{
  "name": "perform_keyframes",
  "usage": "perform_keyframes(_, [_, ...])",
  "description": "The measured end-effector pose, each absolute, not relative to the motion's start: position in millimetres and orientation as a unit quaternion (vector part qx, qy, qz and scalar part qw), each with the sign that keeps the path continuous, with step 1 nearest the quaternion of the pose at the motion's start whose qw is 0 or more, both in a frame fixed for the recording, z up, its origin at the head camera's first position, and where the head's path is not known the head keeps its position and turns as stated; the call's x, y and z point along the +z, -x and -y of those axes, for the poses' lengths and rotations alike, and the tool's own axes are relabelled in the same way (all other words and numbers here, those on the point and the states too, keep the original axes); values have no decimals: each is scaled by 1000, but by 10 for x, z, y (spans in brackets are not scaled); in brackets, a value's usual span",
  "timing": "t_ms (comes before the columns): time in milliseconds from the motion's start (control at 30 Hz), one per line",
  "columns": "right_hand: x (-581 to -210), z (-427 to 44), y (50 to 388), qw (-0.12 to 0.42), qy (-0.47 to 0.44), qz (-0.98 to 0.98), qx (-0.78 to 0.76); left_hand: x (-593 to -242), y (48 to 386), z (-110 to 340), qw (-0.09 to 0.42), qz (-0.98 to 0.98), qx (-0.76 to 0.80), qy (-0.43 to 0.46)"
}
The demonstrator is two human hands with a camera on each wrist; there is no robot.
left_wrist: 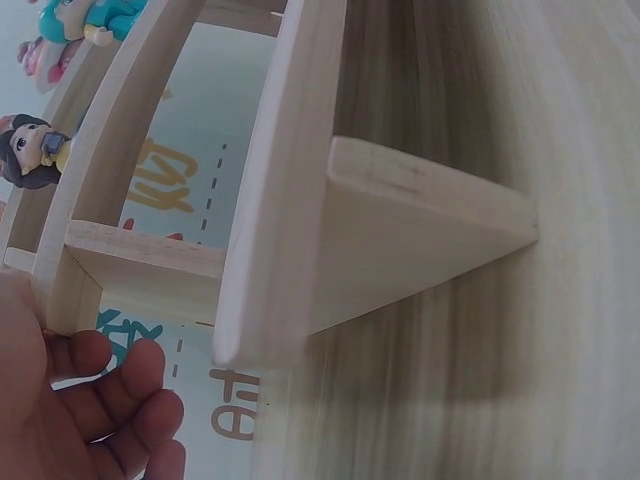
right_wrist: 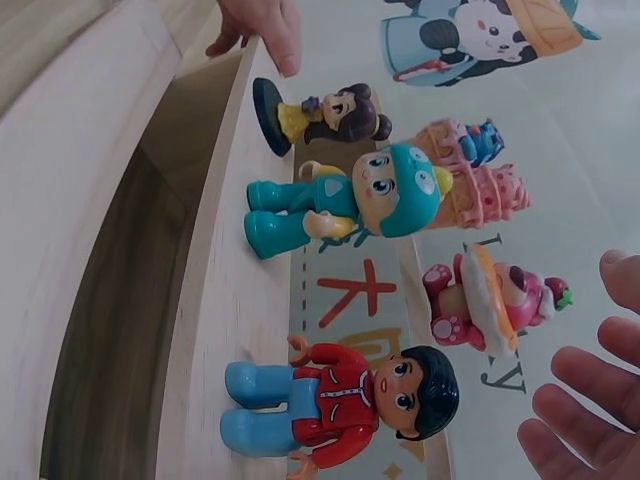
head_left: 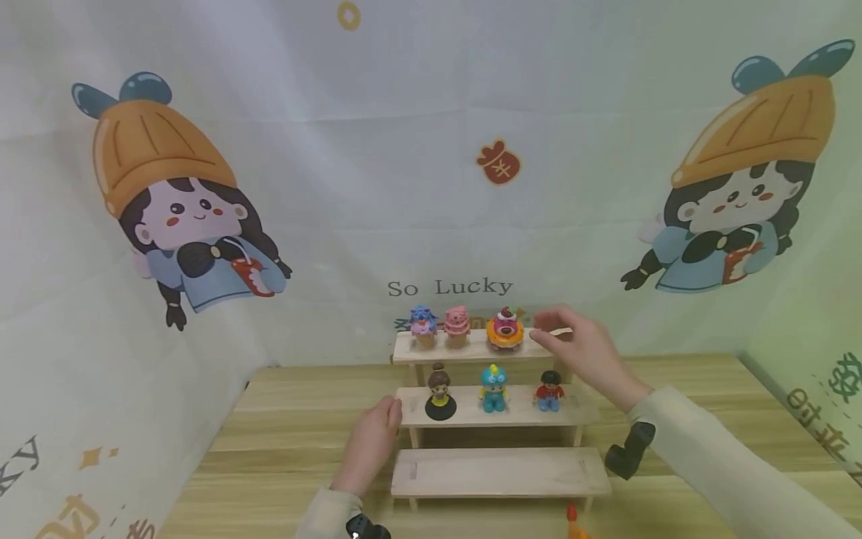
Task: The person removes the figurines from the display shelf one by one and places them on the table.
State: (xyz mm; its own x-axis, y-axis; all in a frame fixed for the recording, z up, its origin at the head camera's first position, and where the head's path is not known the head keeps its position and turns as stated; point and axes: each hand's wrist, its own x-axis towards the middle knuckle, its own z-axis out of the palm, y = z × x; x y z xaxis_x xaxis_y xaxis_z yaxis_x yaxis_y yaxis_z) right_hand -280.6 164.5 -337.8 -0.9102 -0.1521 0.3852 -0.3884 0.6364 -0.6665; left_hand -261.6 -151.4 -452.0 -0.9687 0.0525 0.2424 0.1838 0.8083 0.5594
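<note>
My left hand point(head_left: 373, 440) holds the left end of the middle step of a wooden tiered display stand point(head_left: 501, 473), thumb on the step and fingers curled below it. Beside the top step's right end is my right hand point(head_left: 587, 352), fingers apart and holding nothing. Nearest to it sits a pink bear figurine with an orange ring point(head_left: 505, 329). Two ice-cream-cone figurines, one blue point(head_left: 423, 326) and one pink point(head_left: 456, 327), stand further left. On the middle step are a brown-haired doll on a black base point(head_left: 440, 393), a teal-suited figure point(head_left: 494, 389) and a red-jacketed figure point(right_wrist: 340, 405).
The stand rests on a wood-grain tabletop point(head_left: 269, 442). An orange object with a red tip point(head_left: 575, 524) shows at the front edge of the head view, partly cut off. A printed white cloth point(head_left: 431, 187) hangs behind and along both sides.
</note>
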Motion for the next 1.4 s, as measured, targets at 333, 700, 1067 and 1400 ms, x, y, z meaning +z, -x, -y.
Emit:
perform_keyframes(333, [-3402,-1528,2993,128,-144,895,403,-4507,2607,1516,104,943,-310,54])
perform_keyframes(700, [-3414,-1413,3097,96,-141,897,408,-4535,2605,1505,120,940,-316,51])
perform_keyframes(1067, [-3452,-1330,3162,122,-136,894,409,-4518,2597,1489,118,938,-324,44])
perform_keyframes(1400, [-3462,-1275,3165,140,-134,899,394,-4517,2616,1493,110,939,-325,39])
